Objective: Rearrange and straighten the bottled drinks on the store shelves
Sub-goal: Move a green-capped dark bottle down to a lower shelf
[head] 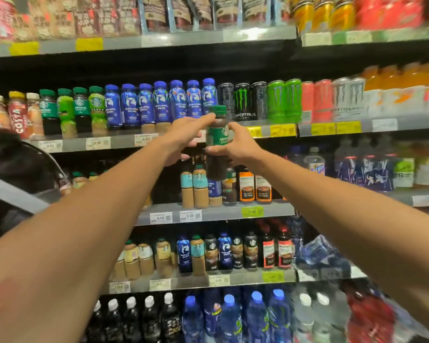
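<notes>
Both hands, left hand [183, 134] and right hand [229, 144], are wrapped around a green-capped coffee bottle [217, 139], which could be dropped or knocked into the blue bottles [159, 105] if shelved carelessly.

Tiered grey metal store shelves [213, 214] with yellow and white price tags [282, 130], dimly lit.

hands [209, 139] gripping green-capped bottle [217, 134], store shelves [208, 214]

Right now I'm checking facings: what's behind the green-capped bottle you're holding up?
Behind the green-capped bottle, gripped by the left hand and right hand, show blue bottles, a black can and the shelf edge; its price tags there are covered.
</notes>
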`<state>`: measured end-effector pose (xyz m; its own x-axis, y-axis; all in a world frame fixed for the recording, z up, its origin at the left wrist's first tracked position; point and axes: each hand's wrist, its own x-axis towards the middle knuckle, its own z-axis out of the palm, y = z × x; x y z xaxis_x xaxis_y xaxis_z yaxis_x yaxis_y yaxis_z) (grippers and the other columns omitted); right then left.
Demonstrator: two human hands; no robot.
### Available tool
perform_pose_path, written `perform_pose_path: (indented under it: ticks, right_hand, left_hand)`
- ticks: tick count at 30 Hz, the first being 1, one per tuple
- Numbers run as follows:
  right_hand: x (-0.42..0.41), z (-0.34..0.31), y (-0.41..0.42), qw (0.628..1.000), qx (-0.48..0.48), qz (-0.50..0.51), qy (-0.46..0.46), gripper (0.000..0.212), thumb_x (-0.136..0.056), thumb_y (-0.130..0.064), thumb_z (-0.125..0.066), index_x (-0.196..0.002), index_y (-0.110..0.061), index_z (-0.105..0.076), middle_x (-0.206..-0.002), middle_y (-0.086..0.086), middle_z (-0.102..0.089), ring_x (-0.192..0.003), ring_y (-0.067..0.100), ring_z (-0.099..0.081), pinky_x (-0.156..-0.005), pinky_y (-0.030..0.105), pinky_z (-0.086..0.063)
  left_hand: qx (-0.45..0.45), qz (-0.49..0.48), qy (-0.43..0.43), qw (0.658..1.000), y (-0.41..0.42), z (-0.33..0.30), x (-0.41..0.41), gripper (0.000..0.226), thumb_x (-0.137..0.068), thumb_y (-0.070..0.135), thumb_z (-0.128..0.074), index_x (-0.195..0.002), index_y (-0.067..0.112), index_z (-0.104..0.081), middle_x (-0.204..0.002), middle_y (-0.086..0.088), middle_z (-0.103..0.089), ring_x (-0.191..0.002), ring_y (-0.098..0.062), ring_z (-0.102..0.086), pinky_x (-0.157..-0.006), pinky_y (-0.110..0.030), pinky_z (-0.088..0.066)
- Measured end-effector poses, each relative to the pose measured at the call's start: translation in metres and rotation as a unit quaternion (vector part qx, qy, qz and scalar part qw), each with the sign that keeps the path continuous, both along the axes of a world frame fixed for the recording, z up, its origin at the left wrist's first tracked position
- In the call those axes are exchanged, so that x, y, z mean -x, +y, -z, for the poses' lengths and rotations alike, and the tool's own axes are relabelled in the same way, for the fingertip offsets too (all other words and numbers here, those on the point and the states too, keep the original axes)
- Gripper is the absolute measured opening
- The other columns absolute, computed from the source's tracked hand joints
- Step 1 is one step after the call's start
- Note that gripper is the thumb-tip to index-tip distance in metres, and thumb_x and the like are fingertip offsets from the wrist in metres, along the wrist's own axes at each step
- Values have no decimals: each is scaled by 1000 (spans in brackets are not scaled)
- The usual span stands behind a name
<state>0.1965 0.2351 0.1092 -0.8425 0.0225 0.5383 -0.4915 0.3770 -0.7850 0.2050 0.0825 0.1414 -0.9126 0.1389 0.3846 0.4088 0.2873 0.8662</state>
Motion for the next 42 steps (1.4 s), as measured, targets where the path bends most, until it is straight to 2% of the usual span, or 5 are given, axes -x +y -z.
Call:
perform_pose_path:
  ticks: [6, 16, 22, 29, 42]
  right_hand:
    - [25, 34, 40, 997, 17, 71, 5, 78, -59, -27, -94, -126, -20, -54, -110, 3, -71, -99, 22, -70, -88, 51, -58]
    - [103, 97, 76, 995, 56, 78, -25, 64, -74, -6, -85, -129, -14, -54, -114, 4, -69, -103, 20, -68, -90, 42, -57]
    - [115, 124, 95, 996, 64, 23, -63, 56, -85, 5, -72, -133, -16, -53, -109, -5, -66, -89, 6, -69, -62, 13, -53]
    - [126, 146, 92, 995, 68, 0, -73, 62, -84, 5, -73, -137, -18, -52, -120, 4, -67, -107, 19, -69, -86, 37, -59]
    - [126, 168, 64, 994, 64, -34, -80, 62, -83, 1, -75, -136, -21, -52, -119, -1, -66, -102, 14, -69, -75, 30, -58]
  left_hand:
    - [63, -74, 30, 995, 6, 45, 40, 28, -94, 38, -61, -111, 15, -61, -112, -4, -60, -92, -15, -55, -76, -29, -41]
    - [276, -160, 40, 947, 20, 108, 157, 92, -73, 24, -81, -148, 26, -28, -150, -13, -34, -133, -38, -38, -108, -59, -35]
    - [441, -144, 150, 873, 20, 101, 206, 107, -72, 51, -80, -154, 35, -14, -162, -12, -17, -146, -41, -19, -109, -68, -23]
    - [493, -117, 157, 848, 32, 98, 235, 89, -80, 60, -69, -151, 27, -27, -150, -16, -41, -137, -42, -38, -107, -65, -28]
    - [459, -163, 208, 848, 29, 119, 232, 86, -82, 35, -77, -151, 29, -25, -150, -17, -34, -139, -41, -29, -105, -67, -31]
